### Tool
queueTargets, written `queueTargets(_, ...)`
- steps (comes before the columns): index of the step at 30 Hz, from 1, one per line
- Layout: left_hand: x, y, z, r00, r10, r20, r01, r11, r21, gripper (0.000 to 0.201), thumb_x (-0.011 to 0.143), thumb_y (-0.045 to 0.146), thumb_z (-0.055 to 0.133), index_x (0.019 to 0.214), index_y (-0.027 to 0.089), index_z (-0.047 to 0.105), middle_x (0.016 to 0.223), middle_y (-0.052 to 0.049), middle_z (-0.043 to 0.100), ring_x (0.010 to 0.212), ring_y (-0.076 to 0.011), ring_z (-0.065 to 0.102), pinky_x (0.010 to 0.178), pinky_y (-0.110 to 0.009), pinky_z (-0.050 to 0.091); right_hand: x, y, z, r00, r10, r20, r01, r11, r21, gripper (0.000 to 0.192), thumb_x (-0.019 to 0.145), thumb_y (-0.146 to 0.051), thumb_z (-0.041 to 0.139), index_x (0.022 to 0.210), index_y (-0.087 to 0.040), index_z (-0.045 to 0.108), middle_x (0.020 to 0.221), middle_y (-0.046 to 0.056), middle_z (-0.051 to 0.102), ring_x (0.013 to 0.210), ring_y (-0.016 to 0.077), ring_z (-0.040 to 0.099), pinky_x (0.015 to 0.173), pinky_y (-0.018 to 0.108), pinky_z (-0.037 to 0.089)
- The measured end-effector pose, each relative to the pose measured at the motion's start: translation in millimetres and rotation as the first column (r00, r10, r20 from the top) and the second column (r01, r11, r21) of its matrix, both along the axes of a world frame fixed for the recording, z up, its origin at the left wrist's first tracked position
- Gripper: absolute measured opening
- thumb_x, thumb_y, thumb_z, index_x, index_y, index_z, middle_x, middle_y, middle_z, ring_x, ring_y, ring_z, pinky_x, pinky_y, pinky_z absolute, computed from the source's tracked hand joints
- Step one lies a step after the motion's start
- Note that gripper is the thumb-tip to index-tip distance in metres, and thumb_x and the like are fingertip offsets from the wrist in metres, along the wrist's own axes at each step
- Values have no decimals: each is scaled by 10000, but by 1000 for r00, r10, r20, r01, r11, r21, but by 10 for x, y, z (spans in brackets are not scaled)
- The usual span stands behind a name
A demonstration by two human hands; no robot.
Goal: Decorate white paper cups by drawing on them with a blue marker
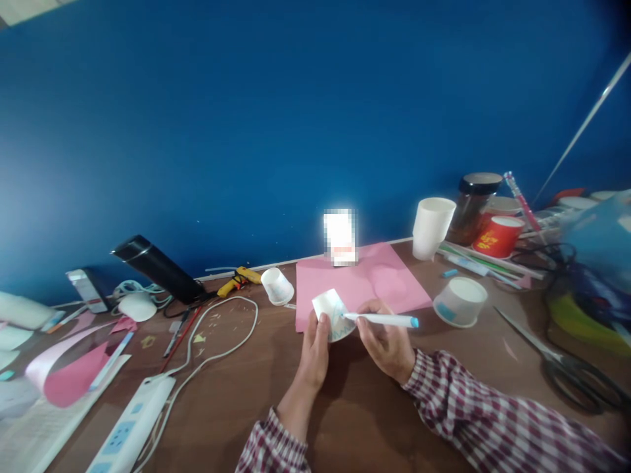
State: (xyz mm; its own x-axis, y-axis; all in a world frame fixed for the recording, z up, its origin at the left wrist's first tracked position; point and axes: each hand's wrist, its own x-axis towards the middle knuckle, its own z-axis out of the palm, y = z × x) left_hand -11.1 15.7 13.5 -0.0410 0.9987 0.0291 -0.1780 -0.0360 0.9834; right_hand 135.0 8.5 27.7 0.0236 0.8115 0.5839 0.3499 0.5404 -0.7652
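My left hand (317,341) is closed on a white paper cup (329,307), which is tilted and bears blue zigzag lines. Between the fingers of my right hand (384,338) is a white marker with a blue end (387,320); its tip points left at the cup's side and seems to touch it. Behind both hands lies a pink paper sheet (315,282). To the left of the sheet a small paper cup (277,286) leans on the table, and a wider paper cup with a blue patch (460,302) stands to the right of my right hand.
Scissors (557,361) lie at the right, near a blue marker cap (450,272). Stacked white cups (432,226) and a red cup (497,236) stand behind. At the left are a power strip (131,427), a white cable, a yellow glue gun (236,281) and a black flask (155,266).
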Motion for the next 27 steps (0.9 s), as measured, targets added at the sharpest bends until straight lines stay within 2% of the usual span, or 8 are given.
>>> queueTargets(11,-25,7,22,993,-9,-116,10,1000,3,479,838,526,506,1109,139,591,1028,-98,653,966,-231,596,878,-338,457,-13,-7,37,1000,24,-13,-25,999,-47,38,882,-221,477,868,-192,498,777,27,565,651,141,566,506,234,433)
queueTargets(16,-13,12,-9,996,14,-86,-15,1000,-9,489,833,528,513,1134,148,581,1048,-98,654,1002,-233,591,899,-334,453,-10,-4,24,1000,16,-11,-16,999,-31,31,879,-219,482,869,-193,497,748,17,562,599,129,547,489,233,425)
queueTargets(27,4,2,17,999,8,-50,-9,1000,-12,474,829,518,528,1123,153,590,1035,-97,661,1018,-237,597,919,-342,452,5,16,-23,1000,-9,24,9,1000,13,21,877,-203,491,887,-193,506,788,26,572,671,145,568,574,252,454)
